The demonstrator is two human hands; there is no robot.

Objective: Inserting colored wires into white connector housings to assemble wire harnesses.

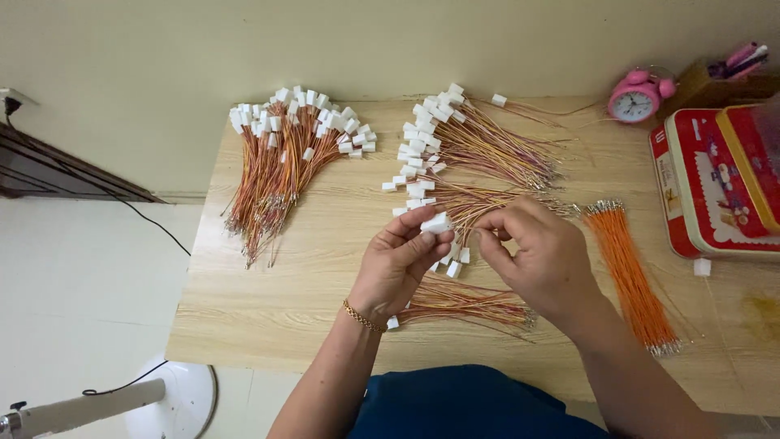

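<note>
Left hand (398,260): pinches a small white plug (436,223) between thumb and fingertips, held up over the table (268,301).
Right hand (536,252): fingers curled, gripping thin wires (465,213) right beside the plug.
Risk: I'd guess a wire slips out or goes into the wrong slot, they're so fine.
Around: loose pile (459,302) under the hands, orange wires (634,276) to the right, finished bundle (276,162) far left.
</note>
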